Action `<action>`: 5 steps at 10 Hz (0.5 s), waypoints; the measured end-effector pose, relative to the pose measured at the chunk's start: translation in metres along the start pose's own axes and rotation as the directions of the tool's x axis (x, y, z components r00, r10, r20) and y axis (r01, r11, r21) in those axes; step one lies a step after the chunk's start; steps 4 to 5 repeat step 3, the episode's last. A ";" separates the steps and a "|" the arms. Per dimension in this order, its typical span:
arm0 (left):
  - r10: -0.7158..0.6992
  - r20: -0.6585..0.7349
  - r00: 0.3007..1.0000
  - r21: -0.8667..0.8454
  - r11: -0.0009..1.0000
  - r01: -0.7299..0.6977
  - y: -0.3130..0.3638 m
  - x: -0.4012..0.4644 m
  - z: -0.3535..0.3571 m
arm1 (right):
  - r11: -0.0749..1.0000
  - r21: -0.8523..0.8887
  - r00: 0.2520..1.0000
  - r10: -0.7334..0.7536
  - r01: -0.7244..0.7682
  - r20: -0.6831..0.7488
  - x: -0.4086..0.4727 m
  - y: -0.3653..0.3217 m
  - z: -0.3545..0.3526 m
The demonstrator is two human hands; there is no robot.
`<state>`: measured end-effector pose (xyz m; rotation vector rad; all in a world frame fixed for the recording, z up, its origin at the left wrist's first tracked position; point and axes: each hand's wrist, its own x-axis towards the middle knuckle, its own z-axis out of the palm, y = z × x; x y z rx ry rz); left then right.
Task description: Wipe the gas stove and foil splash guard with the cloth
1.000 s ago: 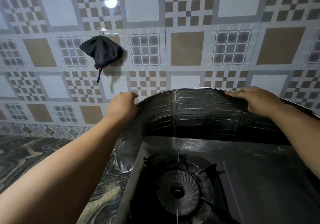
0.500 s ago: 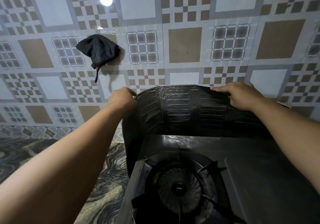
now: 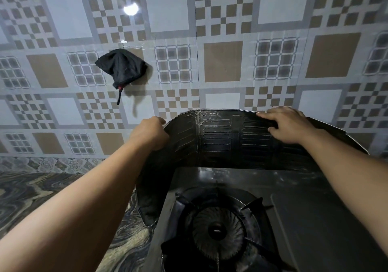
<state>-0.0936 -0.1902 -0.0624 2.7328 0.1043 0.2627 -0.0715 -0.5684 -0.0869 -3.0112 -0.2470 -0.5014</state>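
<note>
Tiled wall (image 3: 222, 61) behind; foil splash guard (image 3: 220, 137) hides left hand (image 3: 150, 133) fingers.

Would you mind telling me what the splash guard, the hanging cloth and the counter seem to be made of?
Splash guard: thin embossed metal foil, judging by its ribbed panels, creases and dull sheen. Cloth: soft dark fabric, matte, bunched and drooping from the wall. Counter: probably polished stone or a stone-look surface, given its swirling veins.

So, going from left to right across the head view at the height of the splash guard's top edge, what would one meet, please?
Left hand gripping the guard's left end → foil splash guard, its bare ribbed middle → right hand resting over its top edge. The dark cloth hangs higher on the tiled wall, left of both hands.
</note>
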 end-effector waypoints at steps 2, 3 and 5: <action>0.058 -0.057 0.997 0.086 0.995 -0.053 0.005 -0.009 -0.003 | 0.997 0.071 0.997 0.025 -0.021 -0.066 -0.012 -0.008 -0.002; 0.116 -0.157 0.981 0.201 0.976 -0.083 0.010 -0.014 0.001 | 0.992 0.128 0.989 0.034 -0.016 -0.147 -0.022 -0.013 0.001; 0.116 -0.157 0.981 0.201 0.976 -0.083 0.010 -0.014 0.001 | 0.992 0.128 0.989 0.034 -0.016 -0.147 -0.022 -0.013 0.001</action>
